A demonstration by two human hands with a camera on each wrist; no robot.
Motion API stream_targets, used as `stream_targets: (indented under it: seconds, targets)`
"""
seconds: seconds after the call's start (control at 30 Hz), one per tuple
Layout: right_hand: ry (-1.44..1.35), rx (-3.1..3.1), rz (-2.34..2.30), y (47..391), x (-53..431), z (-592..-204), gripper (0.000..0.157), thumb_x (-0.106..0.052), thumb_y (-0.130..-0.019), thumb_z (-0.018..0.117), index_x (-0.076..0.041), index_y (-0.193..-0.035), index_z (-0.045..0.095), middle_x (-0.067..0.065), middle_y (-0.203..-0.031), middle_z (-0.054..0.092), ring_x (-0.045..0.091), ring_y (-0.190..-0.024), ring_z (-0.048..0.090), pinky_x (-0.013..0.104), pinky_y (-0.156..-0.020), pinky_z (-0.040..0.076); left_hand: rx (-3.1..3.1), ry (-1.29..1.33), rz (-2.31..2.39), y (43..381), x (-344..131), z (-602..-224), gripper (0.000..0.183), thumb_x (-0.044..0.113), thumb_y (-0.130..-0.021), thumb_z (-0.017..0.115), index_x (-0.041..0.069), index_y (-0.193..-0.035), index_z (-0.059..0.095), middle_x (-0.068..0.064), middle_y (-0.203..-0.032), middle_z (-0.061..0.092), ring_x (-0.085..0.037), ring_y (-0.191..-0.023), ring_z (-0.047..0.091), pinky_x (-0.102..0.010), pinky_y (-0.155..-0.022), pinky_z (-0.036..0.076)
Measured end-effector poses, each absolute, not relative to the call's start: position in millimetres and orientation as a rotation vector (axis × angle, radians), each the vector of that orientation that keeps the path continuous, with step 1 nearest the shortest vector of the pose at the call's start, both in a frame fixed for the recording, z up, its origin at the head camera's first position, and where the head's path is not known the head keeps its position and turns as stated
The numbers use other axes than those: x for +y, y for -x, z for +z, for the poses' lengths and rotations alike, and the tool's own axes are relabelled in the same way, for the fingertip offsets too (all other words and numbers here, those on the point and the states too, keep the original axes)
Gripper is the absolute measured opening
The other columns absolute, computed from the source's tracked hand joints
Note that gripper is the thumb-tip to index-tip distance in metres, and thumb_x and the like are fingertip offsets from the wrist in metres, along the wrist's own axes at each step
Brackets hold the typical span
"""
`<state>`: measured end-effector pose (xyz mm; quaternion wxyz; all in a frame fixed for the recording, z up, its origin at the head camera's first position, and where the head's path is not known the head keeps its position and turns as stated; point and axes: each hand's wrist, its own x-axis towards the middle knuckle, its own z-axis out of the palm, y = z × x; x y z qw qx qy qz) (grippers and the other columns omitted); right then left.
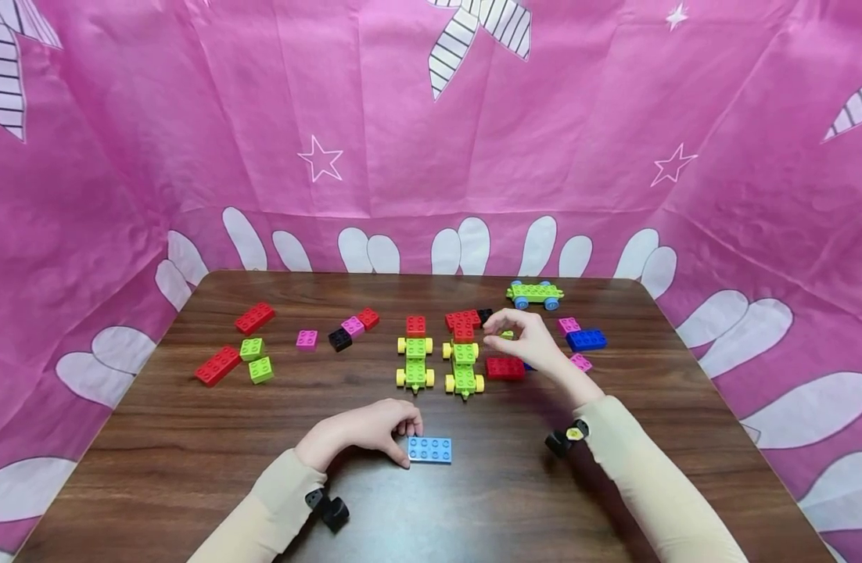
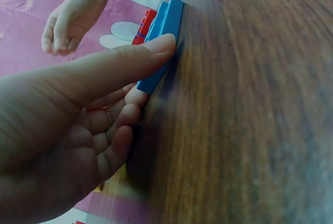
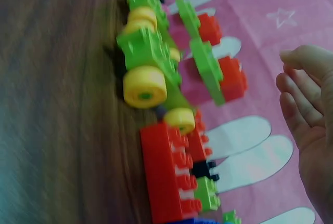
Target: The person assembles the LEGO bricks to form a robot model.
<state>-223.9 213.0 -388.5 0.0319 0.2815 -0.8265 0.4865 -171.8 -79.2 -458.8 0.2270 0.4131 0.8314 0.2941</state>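
Observation:
On the table's near middle lies a light blue brick point(image 1: 429, 449) with two rows of studs. My left hand point(image 1: 375, 426) pinches its left end; the left wrist view has the thumb along the side of the blue brick point(image 2: 173, 20). My right hand point(image 1: 528, 342) hovers over the right part of the table with fingers loosely bent, holding nothing. Beside it stand two lime green cars with yellow wheels, a left car point(image 1: 415, 367) and a right car point(image 1: 465, 369), each topped with a red block. A long red brick point(image 1: 504, 368) lies below the right hand.
A green car base with blue wheels point(image 1: 535, 294) stands at the back right. Right of the hand are a dark blue brick point(image 1: 587, 338) and pink ones. Loose red bricks point(image 1: 218, 365), green bricks point(image 1: 260, 370), a black brick point(image 1: 340, 338) and a pink brick point(image 1: 307, 339) lie to the left.

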Motion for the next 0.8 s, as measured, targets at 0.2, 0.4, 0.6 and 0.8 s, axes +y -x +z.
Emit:
stream_targets:
  seconds: [0.2, 0.4, 0.6, 0.8]
  targets:
    - [-0.824, -2.573, 1.492, 251, 217, -395, 0.017, 0.002, -0.084, 0.069, 0.006, -0.101, 0.065, 0.025, -0.095, 0.067, 0.009, -0.084, 0.061, 0.028, -0.070, 0.051, 2.295, -1.140, 0.813, 172, -81, -458, 0.034, 0.019, -0.070, 0.086, 0.012, -0.093, 0.062, 0.007, -0.080, 0.051, -0.001, -0.074, 0.044, -0.015, -0.068, 0.041]
    - [-0.735, -2.634, 1.516, 277, 219, -403, 0.019, -0.001, -0.084, 0.071, 0.002, -0.103, 0.065, 0.023, -0.097, 0.067, 0.008, -0.084, 0.062, 0.021, -0.074, 0.049, 2.295, -1.142, 0.817, 173, -83, -460, 0.034, 0.020, -0.070, 0.086, 0.013, -0.093, 0.061, 0.008, -0.079, 0.050, -0.001, -0.074, 0.044, -0.015, -0.068, 0.041]
    - [-0.725, -2.749, 1.422, 301, 222, -415, 0.025, -0.003, -0.084, 0.072, 0.003, -0.108, 0.064, 0.027, -0.104, 0.067, 0.020, -0.091, 0.064, 0.025, -0.079, 0.049, 2.280, -1.201, 0.833, 173, -84, -461, 0.034, 0.019, -0.072, 0.085, 0.012, -0.094, 0.060, 0.008, -0.081, 0.048, -0.001, -0.074, 0.044, -0.016, -0.068, 0.041]
    - [-0.731, -2.819, 1.415, 329, 230, -439, 0.038, -0.010, -0.083, 0.075, 0.005, -0.116, 0.063, 0.023, -0.112, 0.067, 0.036, -0.106, 0.062, 0.049, -0.090, 0.048, 2.274, -1.203, 0.833, 172, -82, -461, 0.035, 0.020, -0.072, 0.085, 0.012, -0.094, 0.060, 0.006, -0.081, 0.049, -0.002, -0.075, 0.044, -0.016, -0.069, 0.041]
